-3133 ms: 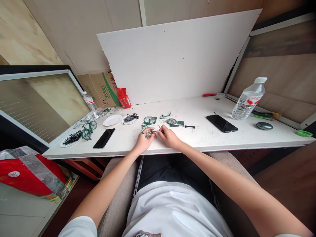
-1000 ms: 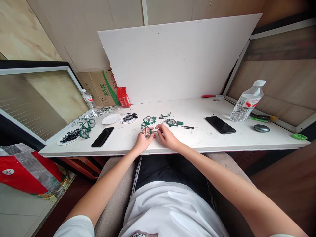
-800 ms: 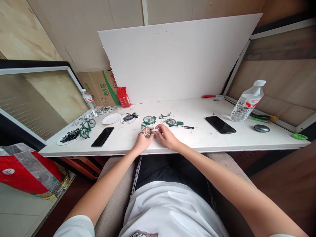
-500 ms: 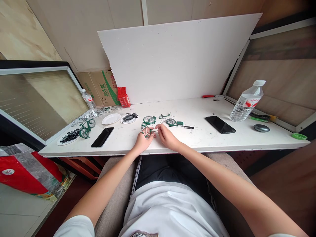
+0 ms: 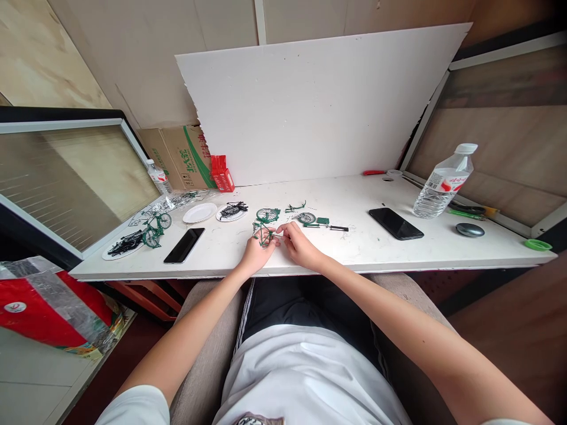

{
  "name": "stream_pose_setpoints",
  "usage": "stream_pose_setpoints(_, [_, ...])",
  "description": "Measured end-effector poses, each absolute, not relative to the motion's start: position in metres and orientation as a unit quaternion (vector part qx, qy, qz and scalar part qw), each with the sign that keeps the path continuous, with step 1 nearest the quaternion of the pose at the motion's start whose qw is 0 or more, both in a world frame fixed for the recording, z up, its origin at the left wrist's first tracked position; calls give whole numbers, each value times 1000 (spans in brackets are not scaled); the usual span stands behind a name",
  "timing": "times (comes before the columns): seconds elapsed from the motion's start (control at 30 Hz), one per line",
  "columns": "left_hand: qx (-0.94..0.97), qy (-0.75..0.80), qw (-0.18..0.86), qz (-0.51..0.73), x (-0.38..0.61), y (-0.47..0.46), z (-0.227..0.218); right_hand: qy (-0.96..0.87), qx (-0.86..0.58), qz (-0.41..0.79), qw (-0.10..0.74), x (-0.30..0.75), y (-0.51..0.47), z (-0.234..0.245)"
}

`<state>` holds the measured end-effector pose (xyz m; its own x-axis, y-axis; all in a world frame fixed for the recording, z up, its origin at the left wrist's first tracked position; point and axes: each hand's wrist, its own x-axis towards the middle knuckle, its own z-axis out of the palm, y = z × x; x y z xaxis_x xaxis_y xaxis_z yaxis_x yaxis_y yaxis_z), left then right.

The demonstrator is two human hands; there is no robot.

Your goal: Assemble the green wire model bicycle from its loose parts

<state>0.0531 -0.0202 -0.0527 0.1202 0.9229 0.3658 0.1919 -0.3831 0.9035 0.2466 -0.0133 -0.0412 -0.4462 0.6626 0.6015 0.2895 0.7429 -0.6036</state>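
The table point(image 5: 349, 251) is stretching far to either side. Near its front edge, the left hand point(image 5: 260, 252) is curling around the green frame point(image 5: 264, 238); the right hand point(image 5: 303, 248) is bending its fingers beside it, gripping what, I cannot tell.

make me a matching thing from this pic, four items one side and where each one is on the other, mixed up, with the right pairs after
Items
1. bike frame
2. red box
3. loose wheel
4. white board

Places
A. just beyond the right hand
B. spanning the back of the table
C. in the left hand
D. beside the cardboard box

Pairs: 1-C, 2-D, 3-A, 4-B
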Motion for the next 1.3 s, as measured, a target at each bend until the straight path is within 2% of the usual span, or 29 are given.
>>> stream_pose_setpoints(0.23, [662, 418, 348, 515, 53, -20, -55, -798, -307, 309, 417, 248, -15, -40])
stream_pose_setpoints(0.47, [657, 415, 371, 509, 54, -23, -53, -812, -318, 255, 418, 247, -16, -38])
stream_pose_setpoints(0.8, [678, 426, 329, 501, 54, -26, -49, -823, -291, 213, 439, 245, -14, -41])
stream_pose_setpoints(0.93, [697, 432, 288, 495, 54, -26, -50, -825, -284, 215, 439, 246, -11, -44])
stream_pose_setpoints(1.13, [668, 427, 326, 515, 51, -20, -56, -808, -304, 234, 448, 245, -10, -44])
stream_pose_setpoints(1.3, [653, 452, 307, 524, 50, -20, -56, -807, -313, 222, 450, 244, -12, -39])
